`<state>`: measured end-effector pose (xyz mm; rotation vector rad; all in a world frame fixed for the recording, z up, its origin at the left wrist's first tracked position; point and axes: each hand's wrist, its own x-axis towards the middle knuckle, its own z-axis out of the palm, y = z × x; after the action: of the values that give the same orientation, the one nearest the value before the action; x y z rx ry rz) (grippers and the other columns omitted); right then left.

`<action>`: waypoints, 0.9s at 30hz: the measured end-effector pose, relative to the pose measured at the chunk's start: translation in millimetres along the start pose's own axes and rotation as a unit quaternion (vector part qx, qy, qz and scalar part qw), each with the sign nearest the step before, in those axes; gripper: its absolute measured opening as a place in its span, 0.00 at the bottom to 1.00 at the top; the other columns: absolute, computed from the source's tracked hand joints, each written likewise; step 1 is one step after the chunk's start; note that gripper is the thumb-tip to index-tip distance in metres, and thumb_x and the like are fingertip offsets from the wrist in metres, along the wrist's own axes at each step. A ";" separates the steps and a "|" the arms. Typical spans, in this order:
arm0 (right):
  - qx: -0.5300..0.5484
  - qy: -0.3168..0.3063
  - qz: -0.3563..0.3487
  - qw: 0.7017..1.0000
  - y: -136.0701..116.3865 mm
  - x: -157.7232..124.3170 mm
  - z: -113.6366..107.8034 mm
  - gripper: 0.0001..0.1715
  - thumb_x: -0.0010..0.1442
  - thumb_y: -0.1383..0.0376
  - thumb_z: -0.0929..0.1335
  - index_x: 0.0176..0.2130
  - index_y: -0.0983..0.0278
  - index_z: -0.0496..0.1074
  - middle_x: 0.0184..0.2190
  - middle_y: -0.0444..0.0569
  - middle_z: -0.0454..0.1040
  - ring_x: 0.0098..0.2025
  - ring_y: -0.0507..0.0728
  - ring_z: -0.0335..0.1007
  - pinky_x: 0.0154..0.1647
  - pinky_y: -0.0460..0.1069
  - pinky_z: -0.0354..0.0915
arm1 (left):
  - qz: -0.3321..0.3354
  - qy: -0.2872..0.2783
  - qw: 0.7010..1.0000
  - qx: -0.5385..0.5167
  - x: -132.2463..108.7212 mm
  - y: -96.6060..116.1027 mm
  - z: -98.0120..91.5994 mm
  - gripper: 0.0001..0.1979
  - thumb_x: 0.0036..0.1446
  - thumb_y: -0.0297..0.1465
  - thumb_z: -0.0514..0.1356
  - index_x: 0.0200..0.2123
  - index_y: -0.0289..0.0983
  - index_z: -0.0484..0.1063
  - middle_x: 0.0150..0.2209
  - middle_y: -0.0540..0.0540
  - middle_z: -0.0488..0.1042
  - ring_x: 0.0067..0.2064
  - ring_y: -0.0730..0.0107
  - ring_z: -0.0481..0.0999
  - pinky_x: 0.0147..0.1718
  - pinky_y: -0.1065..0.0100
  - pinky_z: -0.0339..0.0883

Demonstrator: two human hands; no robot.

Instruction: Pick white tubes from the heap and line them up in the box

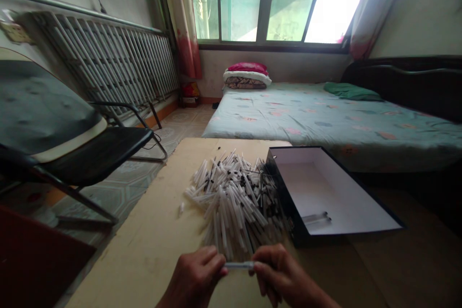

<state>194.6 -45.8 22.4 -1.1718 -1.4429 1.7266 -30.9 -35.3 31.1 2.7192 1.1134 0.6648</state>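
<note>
Head view. Pale tan table [144, 240], a plain board top with scuffs and faint stains, running away from the camera toward the bed [325, 120].

Left hand [197, 274] and right hand [279, 274] are at the near edge, fingers closed narrow. Each pinches one end of a slim white pen [238, 265] held level between them, just in front of the pile. The fingertips cover both ends of the pen.

The pile of white pens [234, 192] is mid-table, a loose heap with dark tips pointing all ways. It touches the left wall of an open box [346, 202], which is dark outside and white inside. Two pens [316, 218] lie side by side on the box floor near its front wall. One small white piece [181, 208] sits alone left of the pile.

Room:
- Black folding chair [90, 154] on the left with a grey cushion leaning on it.
- White ribbed radiator [108, 62] along the left wall.
- Patterned tiled floor [180, 125].
- Bed has a light blue floral sheet, with stacked pillows [247, 74] at the far end and a green cloth [352, 91] on the right.
- Dark headboard [404, 82] along the right wall.
- Wide window [267, 0] at the back, bright, with pale curtains [182, 19] either side.

Writing: any print on the box's outer wall is too small and blurred to read.
</note>
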 end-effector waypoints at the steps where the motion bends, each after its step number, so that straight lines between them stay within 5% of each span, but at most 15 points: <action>1: 0.035 -0.011 0.017 0.999 2.3 0.7 -0.6 0.22 0.55 0.50 0.66 0.28 0.68 0.68 0.14 0.40 0.65 0.11 0.43 0.53 0.10 0.38 0.48 | 0.014 0.004 1.000 0.016 -0.1 0.5 1.0 0.09 0.59 0.29 0.53 0.26 0.38 0.66 0.22 0.49 0.69 0.22 0.73 0.67 0.20 0.72 0.52; 10: 0.211 -0.017 0.081 0.974 21.2 2.0 2.3 0.24 0.48 0.51 0.71 0.25 0.71 0.72 0.13 0.41 0.67 0.08 0.42 0.52 0.07 0.37 0.45 | 0.065 0.019 0.995 0.079 3.9 4.0 2.1 0.07 0.57 0.29 0.55 0.27 0.38 0.69 0.21 0.50 0.69 0.22 0.71 0.68 0.20 0.70 0.52; 14: 0.243 0.087 0.009 0.966 23.7 8.4 12.4 0.23 0.46 0.52 0.74 0.32 0.69 0.72 0.19 0.43 0.71 0.14 0.46 0.63 0.13 0.40 0.56 | -0.064 0.012 0.997 -0.043 5.5 4.8 8.7 0.09 0.59 0.29 0.52 0.31 0.38 0.71 0.25 0.47 0.72 0.26 0.70 0.72 0.23 0.72 0.59; 17: 0.243 0.146 -0.073 0.956 24.8 14.7 25.4 0.19 0.47 0.56 0.74 0.36 0.66 0.73 0.25 0.44 0.71 0.23 0.47 0.66 0.23 0.42 0.61 | -0.165 0.005 0.966 -0.198 9.8 11.1 14.1 0.11 0.60 0.31 0.51 0.32 0.38 0.73 0.28 0.46 0.74 0.30 0.69 0.74 0.29 0.73 0.64; 20: 0.215 0.203 -0.097 0.950 20.9 15.1 37.5 0.17 0.50 0.56 0.73 0.36 0.64 0.74 0.22 0.43 0.70 0.24 0.48 0.63 0.24 0.42 0.59 | -0.195 0.013 0.932 -0.307 14.5 21.7 21.1 0.12 0.60 0.33 0.52 0.33 0.40 0.76 0.26 0.46 0.74 0.29 0.68 0.74 0.29 0.72 0.66; 23: 0.120 0.273 -0.131 0.945 -0.3 1.1 32.5 0.15 0.54 0.55 0.70 0.34 0.63 0.73 0.22 0.42 0.68 0.23 0.49 0.62 0.24 0.43 0.59 | -0.212 0.095 0.908 -0.348 14.7 28.3 29.4 0.12 0.57 0.35 0.55 0.41 0.41 0.76 0.33 0.43 0.76 0.34 0.65 0.75 0.34 0.69 0.68; 27: -0.117 0.414 -0.213 0.877 -53.5 -30.5 -26.1 0.13 0.61 0.56 0.63 0.40 0.61 0.70 0.26 0.45 0.70 0.29 0.53 0.67 0.30 0.45 0.63 | -0.307 0.225 0.867 -0.322 1.9 16.3 40.2 0.14 0.54 0.35 0.58 0.44 0.42 0.74 0.41 0.42 0.75 0.41 0.61 0.75 0.41 0.65 0.68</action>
<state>226.3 -48.2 81.3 -1.3471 -1.2267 0.6108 -1.5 -43.9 0.3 1.5614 1.4108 1.2883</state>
